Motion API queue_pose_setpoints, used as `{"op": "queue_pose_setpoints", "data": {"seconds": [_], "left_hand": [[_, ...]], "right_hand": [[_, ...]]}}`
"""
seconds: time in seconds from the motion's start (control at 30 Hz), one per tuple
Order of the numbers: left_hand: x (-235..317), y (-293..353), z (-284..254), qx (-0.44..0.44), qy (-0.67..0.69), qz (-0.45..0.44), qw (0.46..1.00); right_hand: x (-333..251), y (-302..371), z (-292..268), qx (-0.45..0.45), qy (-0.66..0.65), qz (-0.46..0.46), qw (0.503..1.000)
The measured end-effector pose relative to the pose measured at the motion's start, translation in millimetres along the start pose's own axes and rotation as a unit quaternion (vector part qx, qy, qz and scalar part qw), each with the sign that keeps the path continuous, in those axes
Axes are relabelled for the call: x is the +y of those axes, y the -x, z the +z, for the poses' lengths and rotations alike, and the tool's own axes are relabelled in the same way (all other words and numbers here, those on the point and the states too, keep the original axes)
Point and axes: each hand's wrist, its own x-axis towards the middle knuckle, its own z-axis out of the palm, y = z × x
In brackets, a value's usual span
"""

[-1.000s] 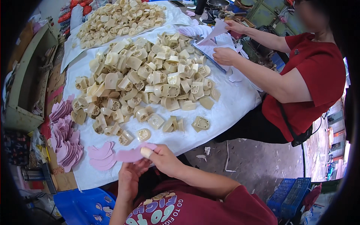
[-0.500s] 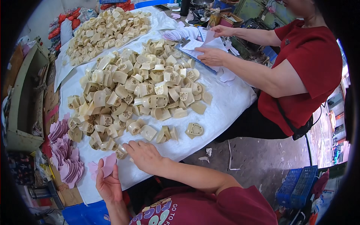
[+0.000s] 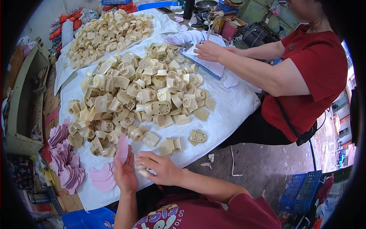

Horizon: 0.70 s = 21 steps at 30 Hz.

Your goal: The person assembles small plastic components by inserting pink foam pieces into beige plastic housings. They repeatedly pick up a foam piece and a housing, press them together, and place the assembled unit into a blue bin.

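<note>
My left hand (image 3: 126, 176) is closed on a thin pink sheet piece (image 3: 122, 149), pinched upright between thumb and fingers. Just right of it, my right hand (image 3: 162, 168) has its fingers curled round a cream moulded plastic part (image 3: 143, 171), mostly hidden by the fingers. Beyond both hands spreads a big heap of cream plastic parts (image 3: 133, 89), shaped like shoe heels with hollowed, holed faces. Several loose pink pieces (image 3: 102, 178) lie fanned on the white sheet beside my left hand. Overlapping stacks of pink pieces (image 3: 66, 160) sit farther left.
A second heap of smaller cream parts (image 3: 110, 32) covers the table's far left. On the right, a co-worker in a red top (image 3: 320, 72) handles paper over a blue clipboard (image 3: 213, 70). Blue crates (image 3: 301, 191) stand on the floor at lower right.
My left hand has lifted a pink piece up and to the right. My right hand has drawn back from the heap's near edge with a cream part. The co-worker's hands have shifted over the clipboard.
</note>
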Motion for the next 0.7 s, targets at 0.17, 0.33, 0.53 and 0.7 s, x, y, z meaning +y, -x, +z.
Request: {"op": "queue_pose_setpoints", "data": {"seconds": [0.17,0.33,0.53,0.7], "left_hand": [[23,-2,32,0.004,0.126,-0.036,0.991],[34,-3,33,0.031,0.144,-0.023,0.989],[42,8,39,0.089,0.124,-0.049,0.987],[58,25,22,0.118,0.028,-0.114,0.986]], "right_hand": [[-28,-8,9,-0.007,-0.228,0.049,0.972],[-52,-16,8,-0.029,-0.063,0.057,0.996],[-34,-12,0,-0.097,-0.184,0.206,0.956],[-47,-19,-10,-0.042,-0.512,0.293,0.806]]}}
